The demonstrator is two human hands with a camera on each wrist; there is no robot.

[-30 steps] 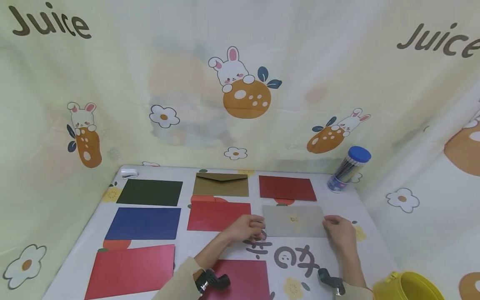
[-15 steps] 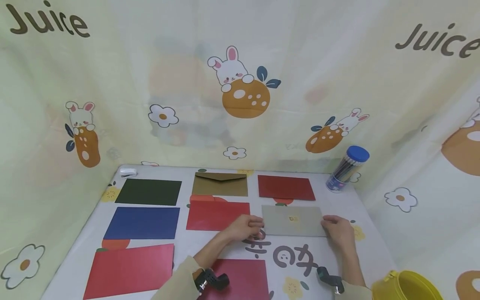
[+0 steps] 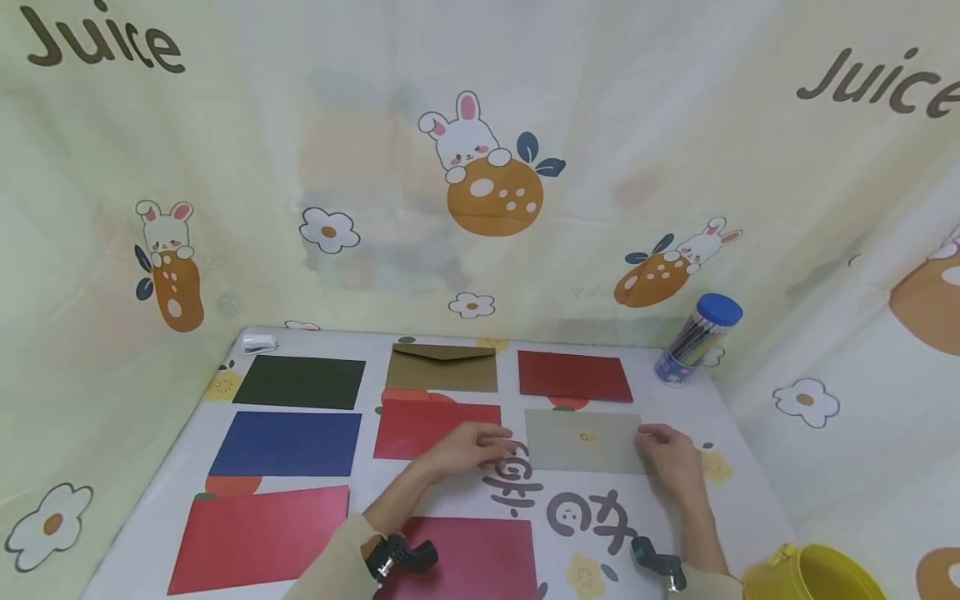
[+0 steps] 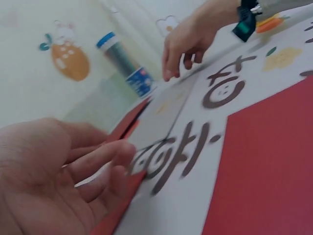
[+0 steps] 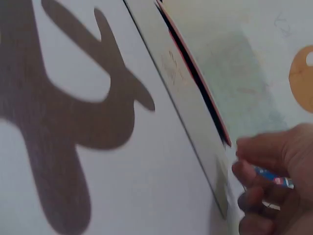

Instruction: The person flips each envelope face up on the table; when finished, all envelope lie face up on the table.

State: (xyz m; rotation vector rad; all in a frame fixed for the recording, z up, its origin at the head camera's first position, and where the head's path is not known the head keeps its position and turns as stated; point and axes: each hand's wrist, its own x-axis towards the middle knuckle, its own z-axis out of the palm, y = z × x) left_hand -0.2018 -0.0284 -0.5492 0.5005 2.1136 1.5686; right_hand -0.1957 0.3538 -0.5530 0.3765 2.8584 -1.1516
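Right hand sits at the right end of the flat grey paper envelope, which lies on the white printed counter in the middle row, right column, just below a dark red envelope. From the right wrist view the fingers are curled at the envelope's corner; whether they pinch the edge or only touch it, I cannot quite tell through the blur. Left hand hovers off the envelope's left end, over the corner of a bright red envelope, fingers loose and apart, gripping nothing.

Risks: with only one end attended, the grey envelope may pivot or skid on the slick cloth and slide up over the dark red one, since the two edges lie close. A hard pinch at the corner could crease the paper. The left hand could drag the bright red envelope out of line. The right sleeve passes near the yellow plastic tub.

The count: eight envelopes, namely one grey, one dark green, one olive-brown with its flap showing, one blue and four red, including the large one at front left and the one near the wrists. One clear tube of pencils with a blue cap, one small white stapler-like object, one yellow tub.
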